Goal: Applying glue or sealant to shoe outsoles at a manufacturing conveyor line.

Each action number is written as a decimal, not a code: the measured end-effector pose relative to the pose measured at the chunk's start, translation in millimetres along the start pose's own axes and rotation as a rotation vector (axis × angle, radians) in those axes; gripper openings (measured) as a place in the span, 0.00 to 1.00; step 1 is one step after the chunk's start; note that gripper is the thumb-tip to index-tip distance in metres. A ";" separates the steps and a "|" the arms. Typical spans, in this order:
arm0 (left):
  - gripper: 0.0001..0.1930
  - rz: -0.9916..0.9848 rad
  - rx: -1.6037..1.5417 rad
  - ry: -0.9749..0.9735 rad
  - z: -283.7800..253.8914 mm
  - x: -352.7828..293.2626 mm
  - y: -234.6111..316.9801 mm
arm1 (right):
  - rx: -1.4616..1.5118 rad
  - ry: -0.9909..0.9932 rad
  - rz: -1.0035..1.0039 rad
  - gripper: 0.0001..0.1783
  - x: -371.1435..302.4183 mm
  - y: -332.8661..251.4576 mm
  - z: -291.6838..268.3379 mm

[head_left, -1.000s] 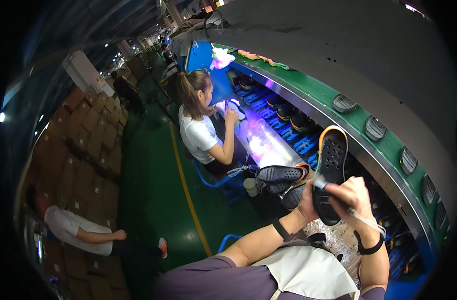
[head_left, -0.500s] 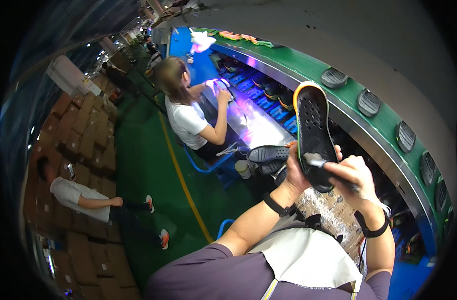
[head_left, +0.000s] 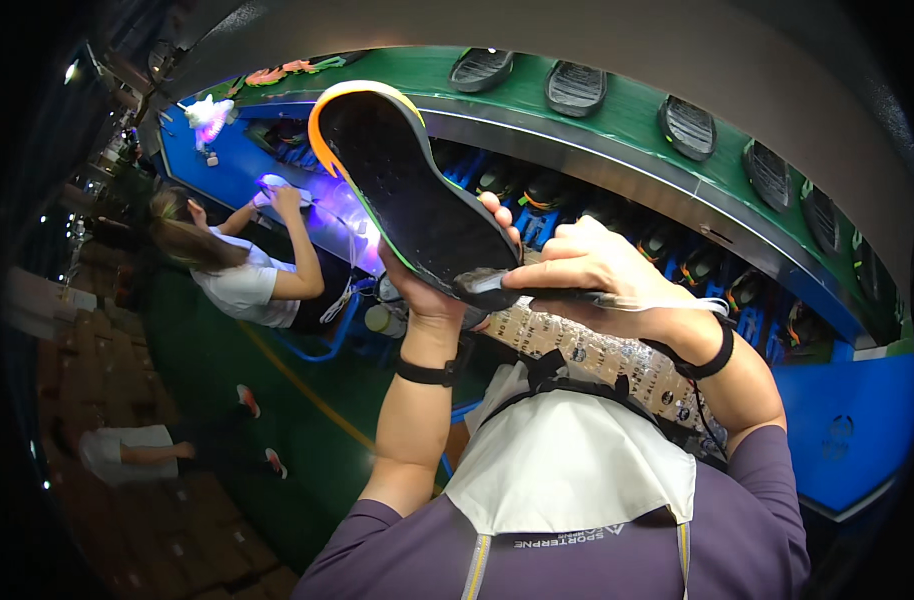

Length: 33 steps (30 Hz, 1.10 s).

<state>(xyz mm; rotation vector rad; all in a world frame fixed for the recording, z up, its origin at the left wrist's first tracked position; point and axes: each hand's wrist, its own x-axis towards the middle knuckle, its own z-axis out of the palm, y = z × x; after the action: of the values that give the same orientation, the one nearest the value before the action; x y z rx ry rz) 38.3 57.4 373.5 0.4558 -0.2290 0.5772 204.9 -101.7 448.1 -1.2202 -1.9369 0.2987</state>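
Observation:
A black shoe sole (head_left: 402, 190) with an orange and green rim is raised in front of me, its wide orange-edged end pointing up and left. My left hand (head_left: 425, 292) grips its lower end from beneath, with fingertips showing at the far edge. Closed around a dark-handled brush (head_left: 489, 284), my right hand (head_left: 599, 262) has the pale bristle tip touching the sole's inner surface near that lower end. Part of the handle is covered by my right fingers.
A green conveyor belt (head_left: 627, 100) carries several black soles beyond a metal rail. Shoes stand on blue racks below it. To the left, a seated co-worker (head_left: 262, 270) handles a shoe under violet light. Another person (head_left: 137, 452) is at far left near stacked cartons (head_left: 97, 370). A blue panel (head_left: 847, 430) stands right.
The sole has tilted over to the left and looks larger. The brush now touches closer to its lower end. My view has turned, so the co-worker appears farther left.

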 end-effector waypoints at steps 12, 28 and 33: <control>0.58 -0.184 0.267 0.002 6.4 11.0 23.3 | 0.053 -0.335 -0.114 0.20 -11.9 -2.0 -11.5; 0.25 -0.554 0.444 0.120 0.8 38.9 38.5 | -0.164 -0.417 -0.122 0.19 -8.9 1.9 -9.3; 0.20 -0.622 0.534 0.117 8.9 46.4 39.1 | -0.328 -0.331 -0.119 0.22 -8.3 5.0 -7.8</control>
<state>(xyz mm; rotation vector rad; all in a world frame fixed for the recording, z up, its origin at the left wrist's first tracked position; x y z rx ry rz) 53.1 104.1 410.3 0.9611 0.1883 0.0405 215.6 -107.8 446.0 -1.3183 -2.4073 0.1278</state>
